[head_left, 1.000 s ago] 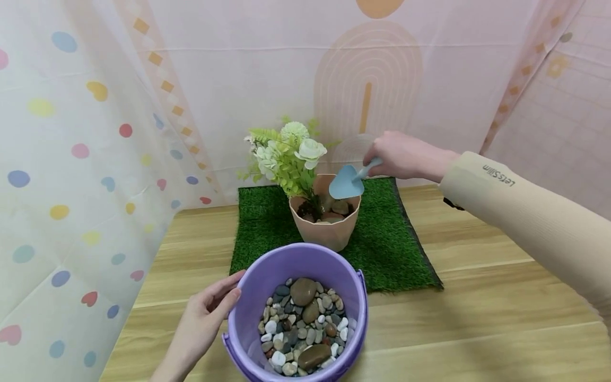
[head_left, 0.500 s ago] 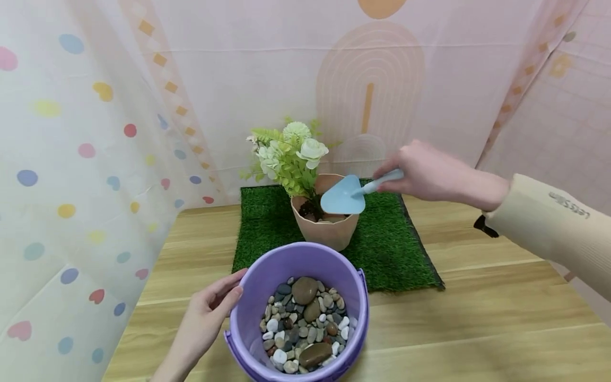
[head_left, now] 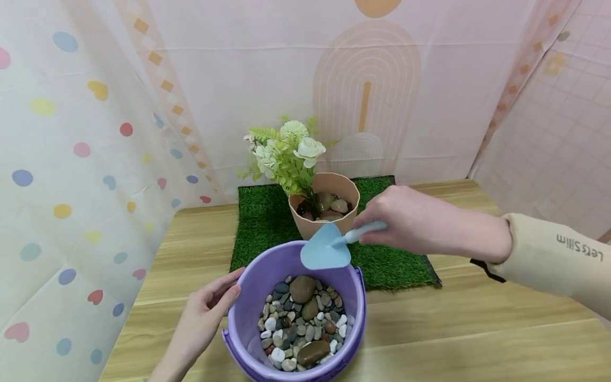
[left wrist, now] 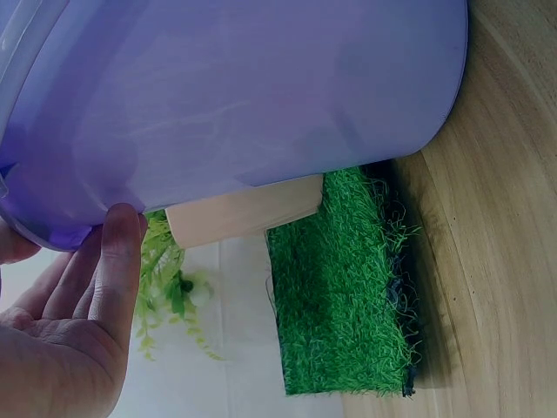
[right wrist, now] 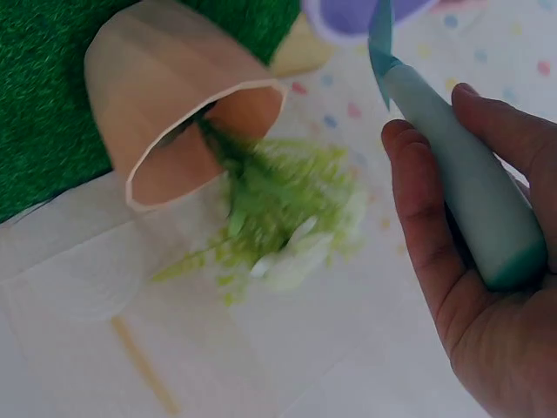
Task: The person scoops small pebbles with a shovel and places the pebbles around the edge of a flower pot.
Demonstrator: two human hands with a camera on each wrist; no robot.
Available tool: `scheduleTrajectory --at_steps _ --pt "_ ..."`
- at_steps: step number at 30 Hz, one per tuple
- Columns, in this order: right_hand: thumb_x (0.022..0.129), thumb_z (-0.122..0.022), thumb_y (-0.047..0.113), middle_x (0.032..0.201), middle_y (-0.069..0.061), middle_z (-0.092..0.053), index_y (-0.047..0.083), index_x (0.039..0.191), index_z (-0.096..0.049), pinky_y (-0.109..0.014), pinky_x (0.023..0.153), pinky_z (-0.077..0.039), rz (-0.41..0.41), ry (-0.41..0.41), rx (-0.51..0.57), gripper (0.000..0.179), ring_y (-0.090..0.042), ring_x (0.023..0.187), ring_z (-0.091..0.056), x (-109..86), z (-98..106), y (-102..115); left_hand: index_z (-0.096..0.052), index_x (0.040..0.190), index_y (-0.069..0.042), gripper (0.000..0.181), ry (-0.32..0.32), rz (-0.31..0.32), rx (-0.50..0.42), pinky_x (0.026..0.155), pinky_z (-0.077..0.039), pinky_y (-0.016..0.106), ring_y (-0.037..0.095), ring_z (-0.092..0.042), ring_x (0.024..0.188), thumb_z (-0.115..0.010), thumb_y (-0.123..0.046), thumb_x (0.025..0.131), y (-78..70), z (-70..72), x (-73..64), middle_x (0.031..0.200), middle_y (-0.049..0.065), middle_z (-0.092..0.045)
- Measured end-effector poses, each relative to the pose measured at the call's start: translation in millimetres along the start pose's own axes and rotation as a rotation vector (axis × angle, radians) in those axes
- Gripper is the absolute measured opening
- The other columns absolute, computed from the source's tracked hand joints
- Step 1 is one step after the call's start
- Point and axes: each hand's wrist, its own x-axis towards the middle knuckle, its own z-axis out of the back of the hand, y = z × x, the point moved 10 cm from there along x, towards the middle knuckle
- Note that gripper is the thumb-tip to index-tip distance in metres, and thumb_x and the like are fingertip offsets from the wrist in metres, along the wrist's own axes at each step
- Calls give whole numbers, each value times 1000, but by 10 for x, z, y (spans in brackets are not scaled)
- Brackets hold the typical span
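My right hand (head_left: pixel 406 220) grips the handle of a light-blue toy trowel (head_left: pixel 326 249). Its blade overlaps the far rim of a purple bucket (head_left: pixel 241 318) in the head view, and no stone shows on it. In the right wrist view, thumb and fingers wrap the pale handle (right wrist: pixel 474 183). My left hand (head_left: pixel 202 318) pinches the bucket's left rim, with the fingers along the outside in the left wrist view. Wet pebbles (head_left: pixel 300 329) of several colours, a few of them large and brown, cover the bucket's bottom.
Behind the bucket, a peach flowerpot (head_left: pixel 310 229) holds white artificial flowers (head_left: pixel 286 151), dark soil and some large stones (head_left: pixel 339 206). The pot stands on a green turf mat (head_left: pixel 260 223) on the wooden table (head_left: pixel 453 329). Patterned cloth (head_left: pixel 267 63) hangs behind and at the left.
My right hand has brought the trowel from over the flowerpot toward me, to the bucket's far rim. The left hand stays at the bucket.
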Motion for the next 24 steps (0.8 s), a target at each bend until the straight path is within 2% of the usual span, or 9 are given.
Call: scheduleTrajectory --at_steps 4,7,9,12,17,21,24 --pt "96 -78 18 81 12 -75 22 91 -80 -20 65 -54 22 55 -37 6 2 71 -61 23 -147 160 -58 148 -1 42 0 -7 -5 82 -65 19 -8 -70 100 -58 -18 109 -1 -3 4 139 25 -69" --pt "95 -79 19 71 13 -67 23 78 -72 -20 60 -50 0 81 -66 18 0 65 -56 37 -242 242 -58 148 -1 42 3 -7 -9 82 -65 19 -8 -71 100 -58 -18 109 3 -3 7 139 25 -68" --pt "94 -79 20 69 11 -64 23 74 -68 -23 60 -52 -30 101 -114 23 -4 65 -58 58 -317 271 -58 148 -1 43 7 -3 -10 82 -65 19 -8 -70 100 -58 -19 109 8 -2 8 140 25 -68" --pt "92 -79 16 69 6 -65 21 71 -65 -30 59 -57 -76 137 -220 26 -12 65 -64 116 -428 331 -57 149 -2 43 12 1 -8 83 -65 18 -9 -70 102 -58 -19 109 9 -6 20 141 24 -67" --pt "85 -78 1 70 1 -71 19 69 -65 -31 56 -60 -73 195 -399 27 -17 63 -68 247 -645 505 -57 149 -2 43 10 2 -4 83 -65 19 -10 -70 102 -58 -20 109 14 -2 27 142 24 -67" --pt "87 -77 2 69 4 -71 21 69 -68 -28 54 -59 -58 208 -443 27 -15 59 -66 288 -788 579 -58 149 -3 43 7 7 -2 83 -64 18 -10 -69 103 -58 -20 109 29 0 16 143 23 -67" --pt "87 -75 1 65 4 -69 21 68 -68 -28 53 -57 -45 188 -414 29 -14 56 -63 287 -840 563 -58 149 -4 43 12 4 2 84 -64 18 -10 -69 105 -58 -21 109 28 -6 16 144 21 -66"
